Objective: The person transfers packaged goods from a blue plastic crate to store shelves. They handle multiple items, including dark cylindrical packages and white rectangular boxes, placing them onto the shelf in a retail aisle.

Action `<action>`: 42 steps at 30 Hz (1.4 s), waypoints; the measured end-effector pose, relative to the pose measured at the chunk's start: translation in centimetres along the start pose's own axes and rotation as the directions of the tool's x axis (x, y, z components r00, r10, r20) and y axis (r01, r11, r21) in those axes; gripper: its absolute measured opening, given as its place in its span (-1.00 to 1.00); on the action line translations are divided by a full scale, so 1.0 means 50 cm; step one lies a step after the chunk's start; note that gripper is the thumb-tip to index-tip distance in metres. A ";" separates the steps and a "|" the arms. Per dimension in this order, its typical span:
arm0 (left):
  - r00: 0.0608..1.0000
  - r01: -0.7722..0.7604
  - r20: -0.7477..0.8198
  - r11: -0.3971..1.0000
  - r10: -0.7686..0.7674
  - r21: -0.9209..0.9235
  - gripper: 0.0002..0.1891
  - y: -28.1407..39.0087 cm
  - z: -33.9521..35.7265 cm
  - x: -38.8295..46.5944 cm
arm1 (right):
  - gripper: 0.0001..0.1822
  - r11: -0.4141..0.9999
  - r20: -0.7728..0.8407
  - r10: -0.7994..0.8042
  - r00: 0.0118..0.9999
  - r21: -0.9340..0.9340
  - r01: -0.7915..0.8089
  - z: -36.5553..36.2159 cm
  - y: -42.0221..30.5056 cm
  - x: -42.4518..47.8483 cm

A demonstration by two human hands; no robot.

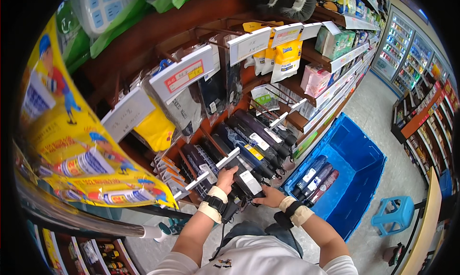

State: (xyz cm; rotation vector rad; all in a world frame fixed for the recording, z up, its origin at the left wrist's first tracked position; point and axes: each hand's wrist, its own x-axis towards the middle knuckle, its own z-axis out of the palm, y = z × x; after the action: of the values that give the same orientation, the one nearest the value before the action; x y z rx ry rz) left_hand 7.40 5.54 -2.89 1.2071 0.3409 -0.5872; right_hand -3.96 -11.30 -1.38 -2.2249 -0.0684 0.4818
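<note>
A black folding umbrella (243,174) with a white label lies between my two hands, at the front of the lowest shelf. My left hand (226,180) grips its upper left side, close under a white price-tag holder (228,158). My right hand (270,196) holds its lower end, where the label (251,182) shows. Several more dark folding umbrellas (253,142) lie side by side behind and right of it, their handles with straps pointing towards me. Another umbrella (201,163) with pale lettering lies to the left. Both wrists wear black straps over beige bands.
A blue plastic crate (354,188) on the floor at my right holds three folding umbrellas (318,181). Metal hooks with packaged socks (183,113) and yellow packs (286,57) jut out above. A blue stool (393,215) stands right of the crate. Yellow packaging (90,160) hangs at left.
</note>
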 end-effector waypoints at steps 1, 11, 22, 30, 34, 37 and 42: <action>0.999 0.001 -0.043 1.000 -0.001 -0.006 -0.81 0.006 -0.002 0.008 | -0.31 0.999 0.010 0.023 1.000 -0.032 -0.022 0.002 -0.001 0.018; 0.970 -0.071 -0.237 0.997 0.062 -0.028 -0.89 -0.033 -0.141 0.164 | -0.21 0.999 0.012 0.027 1.000 -0.020 -0.027 0.052 -0.017 0.137; 0.960 -0.061 -0.252 0.973 0.118 0.222 -0.42 -0.031 -0.131 0.181 | -0.26 0.995 -0.063 0.104 0.993 0.005 -0.104 0.088 0.002 0.178; 0.983 -0.141 -0.098 0.977 0.158 0.157 -0.82 -0.059 -0.150 0.201 | -0.21 0.990 -0.075 0.139 0.988 -0.018 -0.141 0.054 0.016 0.175; 0.987 -0.137 -0.096 0.989 0.131 -0.057 -0.80 -0.043 -0.130 0.194 | -0.23 0.992 -0.097 0.121 0.988 -0.024 -0.124 0.037 0.011 0.173; 0.993 -0.083 -0.079 0.997 0.083 0.000 -0.81 -0.030 -0.104 0.170 | -0.25 0.989 -0.096 0.144 0.985 -0.017 -0.146 0.038 0.019 0.174; 0.983 0.047 -0.181 0.983 -0.014 0.178 -0.76 0.027 0.019 0.092 | -0.36 0.981 -0.114 0.174 0.978 -0.061 -0.182 0.038 0.037 0.171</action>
State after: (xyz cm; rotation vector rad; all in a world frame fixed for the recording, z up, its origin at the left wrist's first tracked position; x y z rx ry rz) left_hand 11.86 3.85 -4.04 1.4375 0.4661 -0.5459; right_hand 3.03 -9.31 -6.59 -2.3342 0.1752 0.4608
